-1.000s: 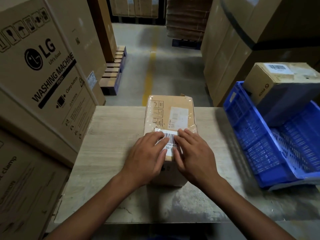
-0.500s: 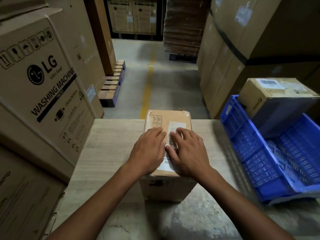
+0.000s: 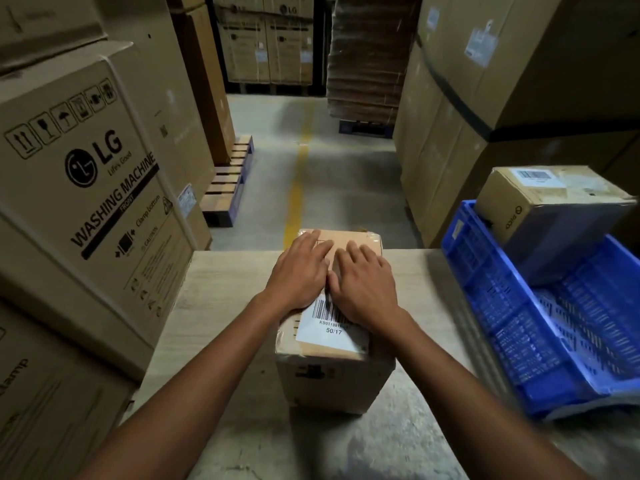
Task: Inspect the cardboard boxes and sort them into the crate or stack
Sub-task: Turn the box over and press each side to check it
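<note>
Your left hand (image 3: 300, 271) and right hand (image 3: 363, 284) have slid forward over the box (image 3: 332, 344) (barcode label (image 3: 329, 327) now uncovered behind them), palms flat, grip open, so inspection continues.

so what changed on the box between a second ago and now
Both hands slid forward along the top of the small cardboard box: the left hand and right hand now lie flat near its far end, uncovering the barcode label they pressed on before. Nothing was gripped or let go. The box remains on the table; the blue crate and the box in it look unchanged.
</note>
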Available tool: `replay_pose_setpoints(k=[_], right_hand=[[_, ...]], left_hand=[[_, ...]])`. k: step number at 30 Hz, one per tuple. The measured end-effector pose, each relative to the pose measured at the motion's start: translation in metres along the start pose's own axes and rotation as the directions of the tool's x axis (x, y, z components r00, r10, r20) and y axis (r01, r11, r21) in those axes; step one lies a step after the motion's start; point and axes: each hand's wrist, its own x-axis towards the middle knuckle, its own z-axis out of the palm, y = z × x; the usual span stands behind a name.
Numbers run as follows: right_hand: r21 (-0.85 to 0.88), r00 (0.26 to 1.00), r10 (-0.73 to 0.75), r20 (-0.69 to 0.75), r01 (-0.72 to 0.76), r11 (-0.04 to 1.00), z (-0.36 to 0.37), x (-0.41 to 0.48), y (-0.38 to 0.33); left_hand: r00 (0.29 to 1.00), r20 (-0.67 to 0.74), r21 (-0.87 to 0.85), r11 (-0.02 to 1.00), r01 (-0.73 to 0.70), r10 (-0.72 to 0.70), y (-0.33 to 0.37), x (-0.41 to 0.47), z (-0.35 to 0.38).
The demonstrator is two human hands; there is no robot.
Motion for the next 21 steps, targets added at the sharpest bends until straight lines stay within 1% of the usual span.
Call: replay_pose_setpoints(k=[2, 5, 6, 7, 9, 10, 12, 13, 15, 17, 18, 19, 21], right_hand=[[0.021, 0.999, 0.024, 0.036, -0.025, 0.999, -0.005, -0.003, -0.002], [0.157, 0.995, 0.080, 0.053, -0.087, 0.984, -0.012, -0.026, -0.019], [0.209, 0.994, 0.084, 0.072, -0.097, 0.973, -0.012, -0.038, -0.029], [0.249, 0.993, 0.081, 0.092, -0.101, 0.963, -0.010, -0.050, -0.040], [0.284, 0.989, 0.106, 0.103, -0.131, 0.950, -0.002, -0.071, -0.059], [0.275, 0.989, 0.128, 0.069, -0.142, 0.951, 0.001, -0.077, -0.066], [0.232, 0.988, 0.133, -0.079, -0.112, 0.966, 0.006, -0.082, -0.071], [0.206, 0.986, 0.104, -0.133, -0.075, 0.976, 0.009, -0.082, -0.068], [0.185, 0.990, -0.002, -0.142, 0.029, 0.982, 0.012, -0.078, -0.054], [0.198, 0.973, -0.130, -0.190, 0.168, 0.966, 0.011, -0.070, -0.031], [0.211, 0.959, -0.187, -0.211, 0.231, 0.950, 0.009, -0.063, -0.017], [0.213, 0.946, -0.233, -0.224, 0.281, 0.936, 0.007, -0.055, -0.003], [0.213, 0.946, -0.257, -0.200, 0.298, 0.931, 0.001, -0.041, 0.018]], left_hand=[[1.000, 0.020, 0.030, 0.999, 0.015, -0.016, 0.001, 0.003, -0.001], [1.000, 0.019, 0.142, 0.990, 0.021, -0.024, 0.003, 0.021, -0.004], [1.000, 0.009, 0.155, 0.988, 0.025, -0.027, 0.002, 0.028, -0.004], [0.999, 0.002, 0.147, 0.989, 0.033, -0.034, 0.001, 0.034, -0.005], [0.999, 0.015, 0.076, 0.996, 0.042, -0.043, -0.003, 0.043, -0.004], [0.999, 0.023, 0.027, 0.998, 0.048, -0.049, -0.004, 0.045, -0.004], [0.997, 0.012, -0.037, 0.996, 0.076, -0.076, -0.008, 0.045, -0.002], [0.995, -0.011, -0.037, 0.994, 0.101, -0.101, -0.009, 0.044, -0.002], [0.979, -0.082, -0.010, 0.983, 0.185, -0.185, -0.008, 0.042, -0.002], [0.935, -0.157, -0.017, 0.948, 0.318, -0.317, -0.006, 0.037, -0.003], [0.901, -0.187, -0.057, 0.920, 0.389, -0.392, -0.006, 0.034, -0.004], [0.856, -0.210, -0.131, 0.881, 0.454, -0.472, -0.006, 0.030, -0.004], [0.750, -0.232, -0.344, 0.774, 0.532, -0.619, -0.008, 0.025, -0.003]])
